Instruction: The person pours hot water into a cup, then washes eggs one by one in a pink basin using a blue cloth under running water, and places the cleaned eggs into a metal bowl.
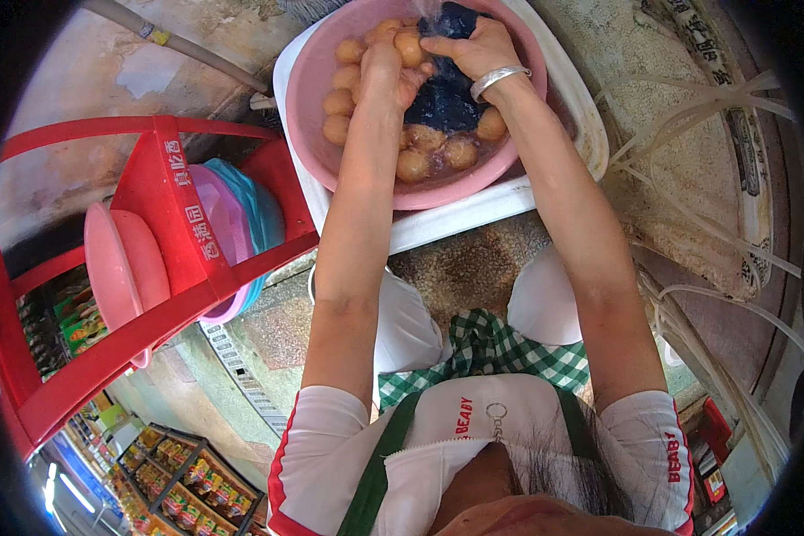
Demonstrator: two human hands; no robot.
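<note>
Several round, light-brown fruits (413, 165) lie in water in a pink plastic basin (308, 144). Over the left half of the basin, my left hand (388, 74) has a fruit (409, 47) at its fingertips, and its lower fingers are spread and partly hidden. My right hand (479, 50), with a silver bangle at the wrist, grips a dark blue cloth (444, 100) that trails down into the water. The right thumb reaches towards that same fruit. Water splashes onto the cloth at the top edge of the view.
The basin stands in a white sink (593, 144). A red rack (174, 201) at left holds pink basins (110, 261) and blue and purple ones. Clear hoses (697, 100) run along the right. Shelves of packaged goods (194, 476) stand at lower left.
</note>
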